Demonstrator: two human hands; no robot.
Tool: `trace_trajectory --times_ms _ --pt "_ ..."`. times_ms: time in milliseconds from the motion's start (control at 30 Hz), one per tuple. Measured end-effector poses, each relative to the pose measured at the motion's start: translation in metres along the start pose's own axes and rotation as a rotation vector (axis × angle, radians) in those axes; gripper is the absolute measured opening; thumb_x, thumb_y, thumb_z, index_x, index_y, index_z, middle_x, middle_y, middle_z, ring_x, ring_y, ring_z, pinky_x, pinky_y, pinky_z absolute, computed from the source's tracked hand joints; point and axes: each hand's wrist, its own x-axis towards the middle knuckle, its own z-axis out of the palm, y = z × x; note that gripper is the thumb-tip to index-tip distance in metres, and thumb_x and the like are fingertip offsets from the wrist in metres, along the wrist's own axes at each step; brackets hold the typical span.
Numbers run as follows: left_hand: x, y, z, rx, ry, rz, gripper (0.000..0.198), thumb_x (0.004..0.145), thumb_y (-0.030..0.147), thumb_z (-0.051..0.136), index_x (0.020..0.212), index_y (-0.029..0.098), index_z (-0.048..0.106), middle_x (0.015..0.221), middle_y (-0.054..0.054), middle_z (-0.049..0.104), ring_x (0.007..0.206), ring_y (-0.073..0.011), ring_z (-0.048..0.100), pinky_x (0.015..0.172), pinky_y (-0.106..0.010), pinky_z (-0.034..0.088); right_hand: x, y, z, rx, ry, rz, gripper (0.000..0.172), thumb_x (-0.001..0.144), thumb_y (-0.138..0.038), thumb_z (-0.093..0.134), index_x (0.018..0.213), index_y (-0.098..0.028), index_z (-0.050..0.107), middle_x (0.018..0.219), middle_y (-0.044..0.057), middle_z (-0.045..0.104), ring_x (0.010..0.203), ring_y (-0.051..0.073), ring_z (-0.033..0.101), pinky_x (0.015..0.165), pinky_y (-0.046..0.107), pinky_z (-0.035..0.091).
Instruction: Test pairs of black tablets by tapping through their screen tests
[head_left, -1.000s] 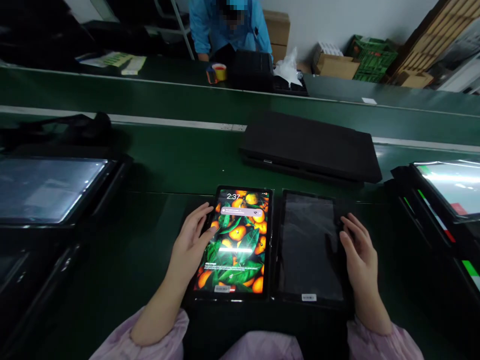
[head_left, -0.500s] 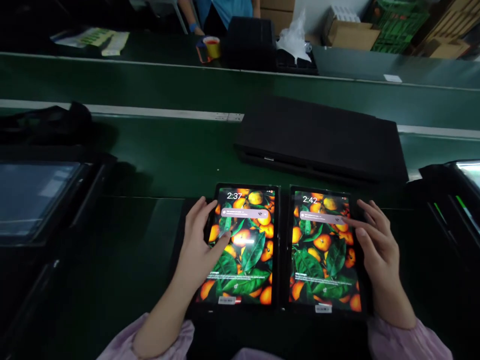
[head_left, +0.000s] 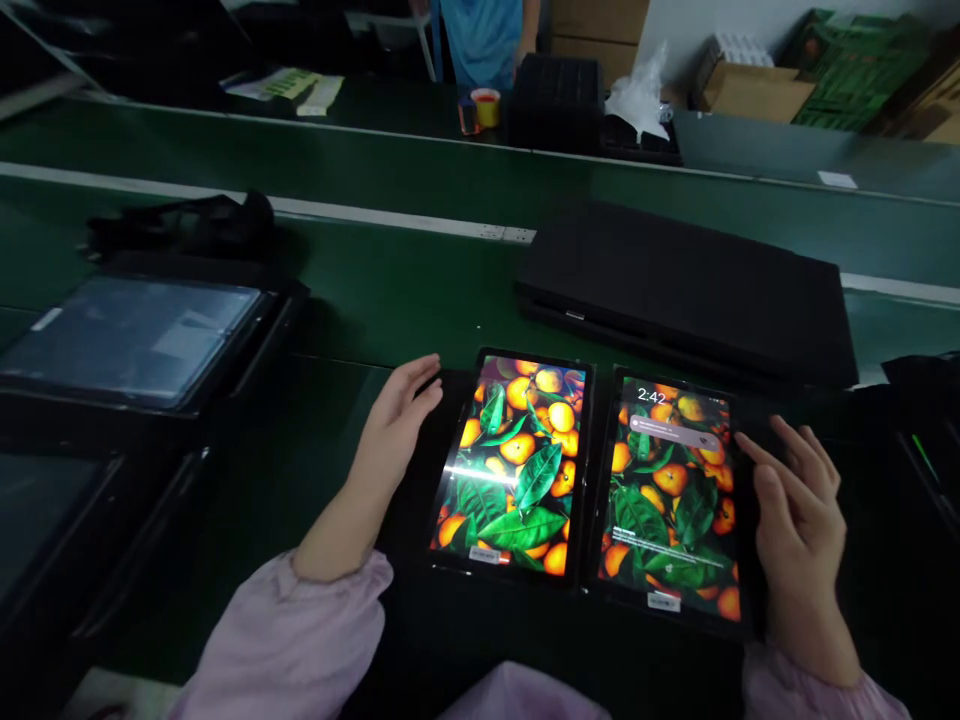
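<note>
Two lit tablets lie side by side in front of me, both with an orange-fruit and green-leaf picture. The left tablet (head_left: 517, 460) shows only the picture, with a bright glare band across it. On the right tablet (head_left: 671, 490) there is a 2:42 clock and a notification bar. My left hand (head_left: 397, 420) hovers just left of the left tablet, fingers stretched and holding nothing. Beside the right tablet's right edge is my right hand (head_left: 802, 500), its index finger pointing at the screen edge near the notification and the other fingers apart.
A black case (head_left: 690, 290) lies behind the tablets. To the left are a film-covered tablet (head_left: 135, 335) in a black holder and a black strap bundle (head_left: 187, 225). Across the green bench stand a yellow tape roll (head_left: 486, 108), a black box (head_left: 556, 100) and a person in blue (head_left: 484, 40).
My left hand has moved off the left tablet to its left side. That tablet's clock and notification have vanished. My right finger has drawn back to the screen edge. The view has shifted left.
</note>
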Motion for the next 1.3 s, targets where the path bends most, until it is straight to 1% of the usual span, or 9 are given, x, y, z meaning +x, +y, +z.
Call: trace_trajectory --times_ms 200,300,467,600,767,867,1000,1167,1300 --pt "-0.079 -0.002 -0.037 0.211 0.058 -0.002 0.028 0.095 0.044 0.071 0.118 0.028 0.073 0.143 -0.009 0.069 0.144 -0.0333 0.060 0.125 -0.055 0.045 -0.047 -0.019 -0.021 0.055 0.062 0.113 0.028 0.107 -0.038 0.059 0.125 -0.034 0.080 0.149 0.003 0.067 0.150 0.040 0.050 0.123 0.073 0.039" --pt "-0.096 -0.006 -0.042 0.242 0.100 -0.040 0.024 0.097 0.045 0.069 0.114 0.029 0.074 0.143 -0.009 0.068 0.143 -0.0342 0.060 0.121 -0.054 0.049 -0.067 -0.024 -0.021 0.055 0.080 0.100 0.024 0.105 -0.033 0.062 0.119 -0.035 0.082 0.137 0.003 0.073 0.140 0.039 0.059 0.117 0.069 0.044" --pt "-0.083 -0.008 -0.034 0.340 0.031 -0.007 0.031 0.098 0.051 0.066 0.119 0.029 0.073 0.148 -0.011 0.064 0.144 -0.0379 0.058 0.119 -0.057 0.049 -0.067 -0.021 -0.014 0.093 0.088 0.015 0.021 0.103 -0.030 0.064 0.105 -0.029 0.085 0.124 0.006 0.078 0.131 0.041 0.065 0.110 0.068 0.048" --pt "-0.078 -0.002 -0.031 0.520 -0.125 0.033 0.055 0.094 0.058 0.068 0.142 0.030 0.063 0.164 -0.015 0.049 0.153 -0.0438 0.046 0.118 -0.065 0.049 -0.057 -0.016 -0.018 0.146 0.074 0.060 0.022 0.102 -0.033 0.064 0.098 -0.029 0.085 0.129 0.006 0.076 0.135 0.043 0.062 0.112 0.072 0.046" --pt "-0.094 0.010 -0.033 0.653 -0.356 -0.042 0.082 0.093 0.066 0.067 0.165 0.042 0.037 0.182 -0.013 0.017 0.163 -0.0538 0.022 0.106 -0.077 0.052 -0.066 -0.020 -0.030 0.085 -0.086 -0.085 0.025 0.102 -0.034 0.062 0.096 -0.033 0.086 0.140 0.003 0.072 0.143 0.042 0.055 0.113 0.071 0.048" --pt "-0.100 0.012 -0.028 0.730 -0.432 -0.037 0.097 0.087 0.069 0.073 0.169 0.040 0.030 0.183 -0.015 0.010 0.164 -0.0590 0.013 0.110 -0.086 0.041 -0.074 -0.029 -0.033 0.034 -0.180 -0.221 0.026 0.101 -0.030 0.061 0.098 -0.037 0.086 0.144 0.000 0.069 0.146 0.041 0.053 0.109 0.066 0.053" --pt "-0.093 0.014 -0.010 0.770 -0.349 -0.053 0.100 0.086 0.067 0.074 0.169 0.028 0.033 0.182 -0.022 0.013 0.164 -0.0570 0.014 0.120 -0.086 0.023 -0.077 -0.040 -0.034 0.028 -0.206 -0.355 0.029 0.097 -0.018 0.062 0.102 -0.035 0.085 0.151 -0.003 0.066 0.150 0.037 0.050 0.110 0.058 0.053" --pt "-0.077 0.020 0.002 0.585 -0.175 -0.123 0.071 0.099 0.062 0.060 0.162 0.033 0.044 0.181 -0.014 0.023 0.165 -0.0450 0.025 0.124 -0.074 0.033 -0.076 -0.041 -0.031 -0.005 -0.228 -0.422 0.026 0.099 -0.015 0.062 0.102 -0.030 0.082 0.165 -0.008 0.053 0.159 0.033 0.039 0.118 0.052 0.046" --pt "-0.073 0.025 -0.007 0.523 -0.152 -0.134 0.061 0.100 0.056 0.061 0.156 0.036 0.051 0.178 -0.010 0.033 0.163 -0.0408 0.032 0.126 -0.069 0.035 -0.078 -0.032 -0.024 -0.140 -0.182 -0.401 0.021 0.103 -0.018 0.064 0.109 -0.029 0.081 0.170 -0.006 0.046 0.161 0.036 0.035 0.117 0.057 0.044"
